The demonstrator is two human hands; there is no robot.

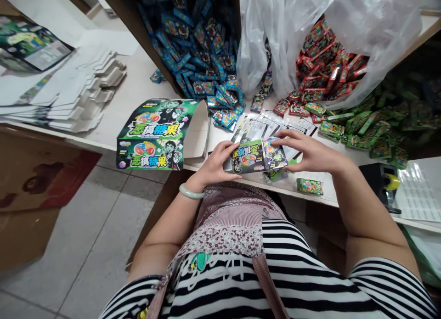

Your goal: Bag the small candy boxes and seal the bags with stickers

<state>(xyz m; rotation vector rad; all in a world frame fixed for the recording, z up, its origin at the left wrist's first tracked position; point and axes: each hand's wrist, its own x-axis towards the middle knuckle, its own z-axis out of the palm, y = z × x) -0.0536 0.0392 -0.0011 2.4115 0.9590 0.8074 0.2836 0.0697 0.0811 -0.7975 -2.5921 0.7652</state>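
In front of my waist, my left hand (217, 166) grips the left end of a black and green printed candy box (247, 156). My right hand (306, 153) has thumb and fingers around a small purple candy packet (274, 154) at the right end of that box. Whether the packet is partly inside the box or only against it, I cannot tell. Just below my right hand a small green candy packet (310, 186) lies near the table edge. Flat clear-and-white printed sleeves (257, 128) lie behind the box, partly hidden by my hands.
A large green display carton (155, 131) stands left of my hands. Blue packets (206, 57) spill from a carton; red packets (322, 71) fill a plastic bag (382, 39). Green packets (372, 126) pile at right, near a tape dispenser (382, 183). Folded cartons (76, 94) are stacked left.
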